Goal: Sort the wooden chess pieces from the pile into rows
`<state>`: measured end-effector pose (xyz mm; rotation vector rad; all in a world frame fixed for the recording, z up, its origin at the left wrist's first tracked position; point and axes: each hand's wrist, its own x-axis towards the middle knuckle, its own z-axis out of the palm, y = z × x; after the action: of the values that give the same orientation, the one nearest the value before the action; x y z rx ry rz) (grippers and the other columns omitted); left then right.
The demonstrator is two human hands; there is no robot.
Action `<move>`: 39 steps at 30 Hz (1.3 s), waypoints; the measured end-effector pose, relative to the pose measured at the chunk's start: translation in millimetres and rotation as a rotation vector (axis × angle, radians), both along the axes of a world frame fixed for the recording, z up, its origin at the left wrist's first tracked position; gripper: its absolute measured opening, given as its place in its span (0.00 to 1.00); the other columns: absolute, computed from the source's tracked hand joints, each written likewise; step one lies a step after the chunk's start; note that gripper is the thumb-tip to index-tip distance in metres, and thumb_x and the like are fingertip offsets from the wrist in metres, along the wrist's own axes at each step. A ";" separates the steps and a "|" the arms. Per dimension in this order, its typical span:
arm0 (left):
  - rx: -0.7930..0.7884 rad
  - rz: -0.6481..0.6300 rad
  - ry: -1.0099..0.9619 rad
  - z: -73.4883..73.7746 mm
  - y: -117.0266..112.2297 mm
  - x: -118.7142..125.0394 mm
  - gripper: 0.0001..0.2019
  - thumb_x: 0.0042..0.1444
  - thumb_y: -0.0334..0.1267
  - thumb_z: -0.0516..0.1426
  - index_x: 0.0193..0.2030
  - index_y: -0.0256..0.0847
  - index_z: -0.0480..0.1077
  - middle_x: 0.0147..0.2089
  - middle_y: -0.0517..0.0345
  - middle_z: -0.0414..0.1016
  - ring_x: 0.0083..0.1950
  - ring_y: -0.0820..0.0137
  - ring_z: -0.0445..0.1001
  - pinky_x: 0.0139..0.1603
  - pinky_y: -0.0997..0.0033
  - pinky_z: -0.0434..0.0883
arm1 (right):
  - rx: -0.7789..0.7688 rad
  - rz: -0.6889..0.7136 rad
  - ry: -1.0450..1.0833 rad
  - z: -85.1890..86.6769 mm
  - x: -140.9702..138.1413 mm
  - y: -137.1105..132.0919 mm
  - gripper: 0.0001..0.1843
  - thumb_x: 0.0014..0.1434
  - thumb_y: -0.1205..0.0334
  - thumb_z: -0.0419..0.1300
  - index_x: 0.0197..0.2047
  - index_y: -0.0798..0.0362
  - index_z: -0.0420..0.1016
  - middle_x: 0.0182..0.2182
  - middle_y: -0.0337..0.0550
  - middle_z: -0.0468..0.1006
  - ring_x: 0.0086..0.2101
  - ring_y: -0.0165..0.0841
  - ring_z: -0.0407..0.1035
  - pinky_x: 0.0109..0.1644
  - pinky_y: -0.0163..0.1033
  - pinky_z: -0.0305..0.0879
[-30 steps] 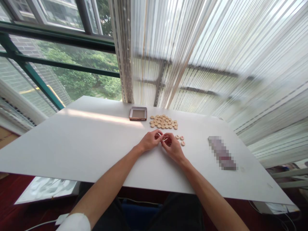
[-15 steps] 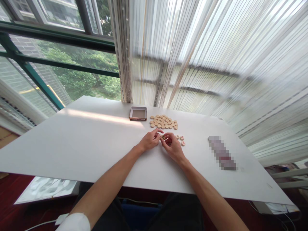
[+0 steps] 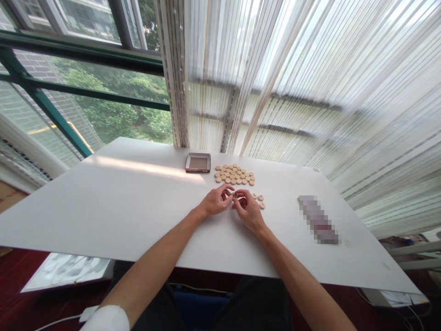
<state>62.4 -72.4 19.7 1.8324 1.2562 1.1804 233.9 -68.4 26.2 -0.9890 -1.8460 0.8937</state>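
Observation:
A small round Chinese chess piece with a dark character on its face is held between both hands, a little above the white table. My left hand pinches it from the left with thumb and forefinger. From the right, the thumb and fingers of my right hand close on the same piece. Just right of that hand lie three pieces marked in red, faces up. Beyond the hands, several plain wooden pieces are laid close together in rows.
An open shallow box stands at the table's far side, left of the rows. A blurred-out flat object lies on the right. Behind the table hang string curtains and, at left, a window frame.
Both hands stay almost in place. The held piece has shifted slightly up and to the right, and its marked face is turned a little differently between the fingers.

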 end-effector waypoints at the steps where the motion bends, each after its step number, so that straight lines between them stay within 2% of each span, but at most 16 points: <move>1: 0.001 0.001 -0.002 -0.1 0.0 0.2 0.14 0.58 0.39 0.57 0.51 0.41 0.69 0.35 0.57 0.79 0.28 0.73 0.74 0.31 0.75 0.71 | -0.007 0.002 0.005 0.0 0.0 0.1 0.13 0.64 0.53 0.56 0.47 0.50 0.67 0.38 0.44 0.77 0.29 0.33 0.76 0.34 0.38 0.72; 11: 0.000 -0.001 0.040 1.1 -1.8 1.0 0.15 0.53 0.38 0.61 0.47 0.42 0.70 0.33 0.60 0.79 0.28 0.73 0.74 0.30 0.75 0.70 | -0.026 -0.021 0.040 -3.6 -0.3 2.6 0.12 0.64 0.51 0.56 0.45 0.50 0.68 0.36 0.45 0.78 0.32 0.36 0.77 0.37 0.41 0.73; 21: -0.011 -0.016 0.088 4.7 -5.1 0.0 0.14 0.50 0.36 0.61 0.45 0.44 0.70 0.32 0.62 0.79 0.28 0.72 0.73 0.31 0.75 0.70 | 0.015 -0.074 -0.001 -4.1 0.9 2.8 0.16 0.62 0.46 0.58 0.40 0.51 0.70 0.32 0.44 0.79 0.30 0.36 0.75 0.34 0.40 0.72; 28: 0.004 -0.019 0.072 3.7 -3.9 -0.4 0.14 0.51 0.38 0.62 0.45 0.44 0.71 0.35 0.61 0.79 0.29 0.73 0.74 0.30 0.75 0.70 | 0.022 -0.092 -0.009 -0.4 0.9 1.2 0.11 0.66 0.53 0.52 0.39 0.49 0.70 0.31 0.41 0.78 0.31 0.36 0.75 0.36 0.41 0.71; 33: -0.001 -0.029 0.043 2.4 -3.1 -0.5 0.15 0.53 0.38 0.62 0.48 0.42 0.70 0.34 0.59 0.80 0.29 0.72 0.75 0.29 0.76 0.70 | -0.004 -0.077 0.007 0.2 1.0 1.0 0.09 0.64 0.59 0.50 0.43 0.49 0.69 0.33 0.40 0.79 0.30 0.35 0.75 0.36 0.40 0.71; 39: -0.002 -0.027 0.008 3.2 -3.2 0.0 0.15 0.57 0.41 0.60 0.50 0.42 0.69 0.35 0.57 0.80 0.28 0.73 0.75 0.30 0.75 0.71 | -0.019 -0.015 0.026 -1.7 1.0 1.8 0.13 0.62 0.58 0.55 0.50 0.50 0.67 0.38 0.43 0.78 0.31 0.33 0.75 0.35 0.39 0.72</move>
<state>62.5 -75.6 22.9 1.8488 1.2324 1.1578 234.9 -66.7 24.5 -0.9966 -1.8093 0.9128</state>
